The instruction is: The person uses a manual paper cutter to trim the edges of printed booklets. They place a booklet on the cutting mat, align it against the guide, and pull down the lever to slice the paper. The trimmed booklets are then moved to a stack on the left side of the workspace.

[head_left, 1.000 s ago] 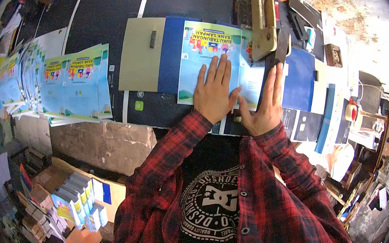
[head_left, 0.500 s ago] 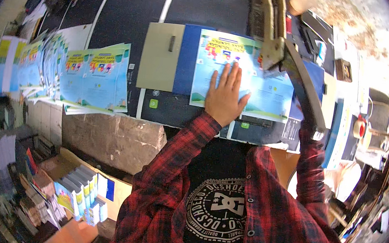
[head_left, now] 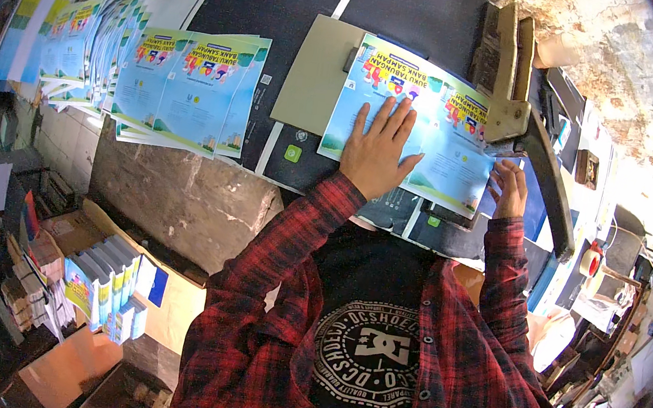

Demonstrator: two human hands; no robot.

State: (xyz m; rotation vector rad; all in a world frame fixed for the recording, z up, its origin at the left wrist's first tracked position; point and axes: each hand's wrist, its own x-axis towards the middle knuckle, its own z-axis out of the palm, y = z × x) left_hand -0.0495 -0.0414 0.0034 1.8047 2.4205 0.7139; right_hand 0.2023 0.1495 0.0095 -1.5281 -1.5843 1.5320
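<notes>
A light blue printed sheet (head_left: pixel 450 158) with colourful pictures and green lower corners lies at a slant on the dark worktop. My left hand (head_left: pixel 381 147) rests flat on its left half, fingers spread. At the sheet's right edge is my right hand (head_left: pixel 510 187), its fingers curled with the tips on the paper's edge. Just beyond that hand stands a heavy metal lever cutter (head_left: pixel 510 104). Its long dark arm (head_left: pixel 547 186) slants down past the right of my hand. Under the sheet's left side shows a grey-green board (head_left: pixel 309 79).
Fanned printed sheets (head_left: pixel 181 96) lie in piles along the left of the table. Stacked booklets (head_left: pixel 109 279) sit in a box at the lower left. Tape rolls (head_left: pixel 591 261) are at the right. A brown block (head_left: pixel 588 168) lies behind the lever.
My right hand has let go of the lever's end and come left to the sheet's edge. My left hand stays flat on the sheet. The whole view has turned and shifted.
</notes>
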